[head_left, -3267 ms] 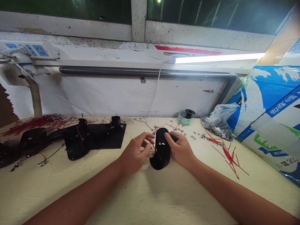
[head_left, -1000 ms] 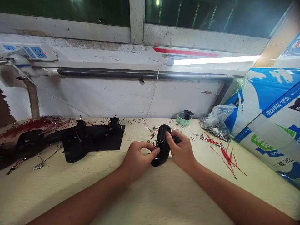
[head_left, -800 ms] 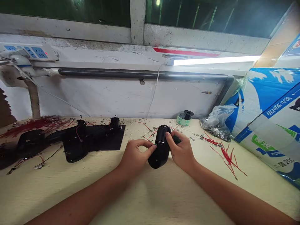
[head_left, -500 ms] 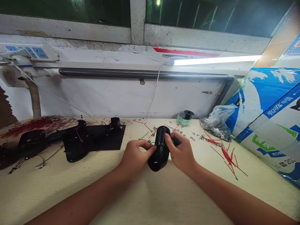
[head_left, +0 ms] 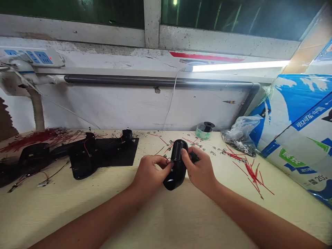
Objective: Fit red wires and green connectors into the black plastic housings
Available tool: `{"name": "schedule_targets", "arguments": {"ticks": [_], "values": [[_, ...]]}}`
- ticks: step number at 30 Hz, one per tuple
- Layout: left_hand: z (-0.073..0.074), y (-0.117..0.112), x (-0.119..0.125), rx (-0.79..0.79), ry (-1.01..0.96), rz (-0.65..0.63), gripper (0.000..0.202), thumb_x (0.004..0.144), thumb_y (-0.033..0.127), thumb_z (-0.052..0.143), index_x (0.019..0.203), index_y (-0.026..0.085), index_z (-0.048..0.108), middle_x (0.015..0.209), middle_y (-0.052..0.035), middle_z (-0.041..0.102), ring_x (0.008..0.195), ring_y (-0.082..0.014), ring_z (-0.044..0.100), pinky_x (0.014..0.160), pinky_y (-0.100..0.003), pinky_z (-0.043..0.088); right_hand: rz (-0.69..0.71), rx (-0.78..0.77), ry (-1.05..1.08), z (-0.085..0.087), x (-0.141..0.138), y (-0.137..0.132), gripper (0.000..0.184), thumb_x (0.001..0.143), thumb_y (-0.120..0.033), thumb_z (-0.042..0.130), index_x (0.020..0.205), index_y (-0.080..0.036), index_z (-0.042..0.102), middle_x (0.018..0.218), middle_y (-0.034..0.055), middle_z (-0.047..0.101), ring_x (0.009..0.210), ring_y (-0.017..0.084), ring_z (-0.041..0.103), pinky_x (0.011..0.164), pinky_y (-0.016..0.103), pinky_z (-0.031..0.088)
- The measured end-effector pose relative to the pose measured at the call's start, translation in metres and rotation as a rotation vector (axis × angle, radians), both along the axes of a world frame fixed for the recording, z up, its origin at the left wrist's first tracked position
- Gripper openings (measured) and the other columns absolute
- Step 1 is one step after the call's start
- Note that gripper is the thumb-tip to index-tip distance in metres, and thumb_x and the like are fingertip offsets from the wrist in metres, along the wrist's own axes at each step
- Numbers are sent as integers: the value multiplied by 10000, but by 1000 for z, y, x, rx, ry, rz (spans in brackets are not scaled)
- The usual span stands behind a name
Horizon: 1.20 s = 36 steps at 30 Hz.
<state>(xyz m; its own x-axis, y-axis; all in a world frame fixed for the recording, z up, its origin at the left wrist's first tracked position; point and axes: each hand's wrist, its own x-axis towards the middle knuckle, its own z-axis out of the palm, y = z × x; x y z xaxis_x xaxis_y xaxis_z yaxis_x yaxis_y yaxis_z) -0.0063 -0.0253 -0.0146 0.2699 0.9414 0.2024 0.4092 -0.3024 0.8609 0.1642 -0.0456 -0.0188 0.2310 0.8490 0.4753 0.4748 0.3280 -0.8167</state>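
Observation:
A glossy black rounded plastic housing (head_left: 177,167) is held up above the table in front of me. My right hand (head_left: 199,166) grips its right side, thumb on the front face, with a dark piece (head_left: 194,157) showing between the thumb and fingers. My left hand (head_left: 153,173) pinches at the housing's left edge, where a thin wire (head_left: 168,160) loops out by the fingertips. What exactly the left fingertips hold is mostly hidden.
Several black housings with wires (head_left: 84,157) lie at the left by a black sheet (head_left: 118,152). Red wires (head_left: 254,174) are scattered at the right. Behind stand a tape roll (head_left: 204,132), a plastic bag of metal parts (head_left: 241,136) and a blue-and-white carton (head_left: 298,138).
Both hands and the black housing stay almost in place. The housing has shifted very slightly, and the left fingertips remain at its edge.

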Motion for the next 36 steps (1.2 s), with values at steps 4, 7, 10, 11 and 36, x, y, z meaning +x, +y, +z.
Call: {"name": "schedule_targets", "arguments": {"ticks": [4,7,10,11,36], "values": [[1,-1,1,7,15,-12,234,797,407,675,678,216,738,711,23,739,708,-122,669,739,-255,462,2,-3,-4,0,-1,-1,371,917,-420,548,647,-190,438,551,-46,337,526,102,300,467,236,253],[2,-1,1,-5,20,0,254,793,423,672,678,206,738,708,8,736,705,-131,666,705,-249,462,7,-6,-9,0,-2,-1,373,918,-419,544,646,-192,429,553,-44,352,531,104,310,477,237,266],[1,-1,2,-39,14,16,294,784,455,670,666,192,731,697,-12,735,673,-141,654,646,-247,447,17,-10,-17,-1,-3,-1,371,918,-416,545,647,-193,425,559,-40,365,537,107,318,487,241,275],[1,-1,1,-49,4,17,303,783,461,670,664,189,729,698,-17,736,665,-142,649,632,-246,442,19,-13,-16,-2,-3,-1,370,919,-415,545,648,-194,425,561,-39,368,539,108,320,489,242,275],[-1,5,-4,33,8,-137,326,749,127,484,855,247,768,926,-34,580,975,-179,546,981,-353,414,52,-189,336,2,5,10,451,804,-575,648,643,-193,469,474,-36,413,446,102,348,408,235,265]]}}
